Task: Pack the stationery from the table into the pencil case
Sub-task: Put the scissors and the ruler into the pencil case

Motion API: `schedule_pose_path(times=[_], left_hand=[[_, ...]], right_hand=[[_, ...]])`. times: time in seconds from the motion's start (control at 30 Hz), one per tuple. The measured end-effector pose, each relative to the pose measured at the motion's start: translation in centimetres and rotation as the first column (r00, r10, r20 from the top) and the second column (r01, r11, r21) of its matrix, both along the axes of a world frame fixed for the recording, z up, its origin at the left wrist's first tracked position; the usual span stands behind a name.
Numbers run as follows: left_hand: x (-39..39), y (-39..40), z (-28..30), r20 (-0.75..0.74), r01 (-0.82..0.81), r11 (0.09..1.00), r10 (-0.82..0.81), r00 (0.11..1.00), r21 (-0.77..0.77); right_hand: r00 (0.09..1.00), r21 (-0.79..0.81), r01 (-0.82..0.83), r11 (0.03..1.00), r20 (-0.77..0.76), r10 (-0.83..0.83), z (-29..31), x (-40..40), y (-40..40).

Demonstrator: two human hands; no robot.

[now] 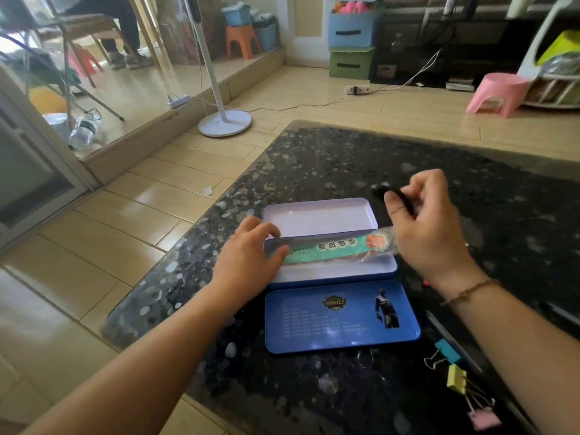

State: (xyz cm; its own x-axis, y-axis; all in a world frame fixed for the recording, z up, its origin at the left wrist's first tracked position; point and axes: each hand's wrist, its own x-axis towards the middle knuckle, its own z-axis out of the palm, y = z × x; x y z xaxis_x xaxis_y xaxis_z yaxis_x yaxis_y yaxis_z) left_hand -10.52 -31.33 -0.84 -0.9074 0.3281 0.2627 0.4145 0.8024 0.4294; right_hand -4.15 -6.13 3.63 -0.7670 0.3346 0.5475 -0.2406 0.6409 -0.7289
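- The right hand has a tight grip on a black pen.
- The left hand, fingers loose, steadies the case.
- Lay the pen flat beside the green ruler.

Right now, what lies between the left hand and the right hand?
In the head view, the green ruler in a clear sleeve spans the open pencil case from the left hand to the right hand, which pinches a dark pen.

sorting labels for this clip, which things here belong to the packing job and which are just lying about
Job: open pencil case, its blue lid, green ruler, dark pen in right hand, left hand, binder clips.

Lying about: pink stool, fan stand, storage boxes, power strip.
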Motion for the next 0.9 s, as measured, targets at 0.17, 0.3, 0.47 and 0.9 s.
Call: schedule_pose_path(times=[0.17,0.3,0.47,0.9], left_hand=[[-0.4,0.1,-1.0,0.112,-0.141,0.988,0.134,0.985,0.059],[-0.7,0.2,-1.1,0.120,-0.117,0.991,0.109,0.987,0.063],[-0.8,0.2,-1.0,0.113,-0.106,0.992,0.098,0.989,0.069],[-1.0,0.4,-1.1,0.156,-0.159,0.981,0.141,0.978,0.109]], right_hand=[[0.803,0.201,0.147,0.968,0.548,-0.236,-3.6,-1.2,3.6],[0.817,0.155,0.107,0.982,0.550,-0.176,-4.9,-1.3,3.6],[0.909,0.181,0.122,0.976,0.374,-0.183,-4.3,-1.6,3.0],[0.802,0.378,0.017,0.926,0.548,-0.239,-4.9,-2.1,1.2]])
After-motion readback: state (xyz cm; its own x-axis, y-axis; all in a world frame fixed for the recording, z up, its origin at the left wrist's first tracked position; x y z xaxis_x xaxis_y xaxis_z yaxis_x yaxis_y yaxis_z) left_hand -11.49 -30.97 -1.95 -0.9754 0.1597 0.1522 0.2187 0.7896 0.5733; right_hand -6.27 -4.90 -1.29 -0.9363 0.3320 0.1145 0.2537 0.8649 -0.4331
